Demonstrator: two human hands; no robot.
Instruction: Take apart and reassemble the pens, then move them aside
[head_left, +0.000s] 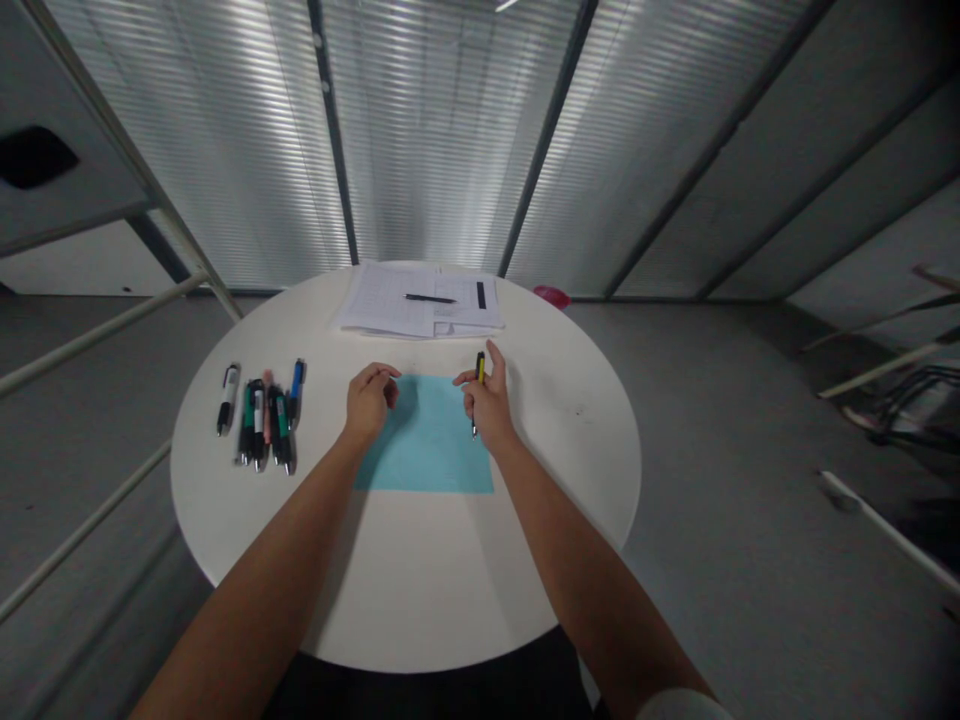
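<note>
Bare forearms (585,570); right grip (492,406) loosely pinching slim pen (481,367); left grip (367,403) half-curled, empty; flat rectangular turquoise sheet (427,455)

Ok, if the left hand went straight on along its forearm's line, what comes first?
Beyond the blue sheet, the left hand would probably meet the near edge of the paper stack; the hand's height is hard to judge, so it might pass above.

From the person's head, the one camera looks forward and steeply down, from not far, at the round white desk (420,590); its wide view reaches the ribbed, translucent wall panels (427,130) behind.
</note>
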